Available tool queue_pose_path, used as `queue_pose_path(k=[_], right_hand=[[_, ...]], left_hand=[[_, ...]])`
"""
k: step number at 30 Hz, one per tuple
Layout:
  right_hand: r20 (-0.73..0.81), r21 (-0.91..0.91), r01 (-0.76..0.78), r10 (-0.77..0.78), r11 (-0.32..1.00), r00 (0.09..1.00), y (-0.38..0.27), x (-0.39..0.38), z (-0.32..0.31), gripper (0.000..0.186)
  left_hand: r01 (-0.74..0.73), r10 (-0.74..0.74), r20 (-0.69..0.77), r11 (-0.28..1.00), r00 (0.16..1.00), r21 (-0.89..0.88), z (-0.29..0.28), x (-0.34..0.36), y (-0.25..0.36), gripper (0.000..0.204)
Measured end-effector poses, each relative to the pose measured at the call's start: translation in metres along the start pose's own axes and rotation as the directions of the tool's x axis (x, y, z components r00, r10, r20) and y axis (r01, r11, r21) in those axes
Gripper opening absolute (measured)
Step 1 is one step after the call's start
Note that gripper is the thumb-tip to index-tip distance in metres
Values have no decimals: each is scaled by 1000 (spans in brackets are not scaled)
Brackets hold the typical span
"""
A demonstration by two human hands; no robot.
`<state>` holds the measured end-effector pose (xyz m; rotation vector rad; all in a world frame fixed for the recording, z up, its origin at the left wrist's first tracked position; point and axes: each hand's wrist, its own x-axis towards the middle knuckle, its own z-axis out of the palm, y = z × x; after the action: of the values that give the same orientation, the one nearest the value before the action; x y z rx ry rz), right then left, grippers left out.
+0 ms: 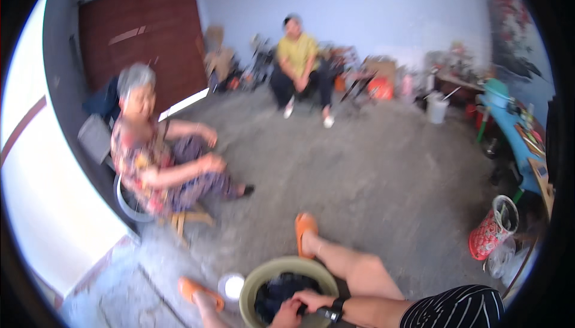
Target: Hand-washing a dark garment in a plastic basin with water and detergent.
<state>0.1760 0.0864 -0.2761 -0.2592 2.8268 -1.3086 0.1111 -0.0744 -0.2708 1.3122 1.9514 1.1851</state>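
An olive-green basin (pixel 251 277) sits on the floor between my legs, with a bunched, dark wet-looking cloth (pixel 277 293) inside it. Both hands are over the basin, close together at its near right side. My right hand (pixel 314 300), with a black watch on the wrist, has its fingers curled down onto the cloth. Beside it, my left hand (pixel 287 315) is closed on the same cloth, partly cut off by the lower edge. Blur hides the fine detail of the fingers. A small white bowl (pixel 232 285) stands just left of the basin.
My feet in orange sandals (pixel 305 227) flank the basin. One person (pixel 162 154) sits on a stool at the left; another (pixel 297 58) sits by the far wall among clutter. At the right are a red patterned bin (pixel 488 238) and a blue table (pixel 512 130).
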Motion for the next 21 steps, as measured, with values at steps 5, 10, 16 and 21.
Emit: queue_pose_path(k=[5, 10, 16, 21], right_hand=[[64, 974, 74, 576, -214, 815, -31, 25, -41, 25], [235, 925, 31, 634, -379, 736, -7, 23, -2, 38], [80, 982, -187, 890, 6, 450, 33, -23, 43, 40], [61, 968, -246, 909, 47, 413, 29, -16, 45, 53]], left_hand=[[127, -145, -138, 984, 980, -127, -92, 47, 59, 24], [602, -517, -559, 797, 648, -38, -161, 20, -82, 20], [711, -576, -475, 682, 665, 169, -156, 57, -143, 26], [626, -533, -329, 653, 780, 426, -150, 62, -190, 49]])
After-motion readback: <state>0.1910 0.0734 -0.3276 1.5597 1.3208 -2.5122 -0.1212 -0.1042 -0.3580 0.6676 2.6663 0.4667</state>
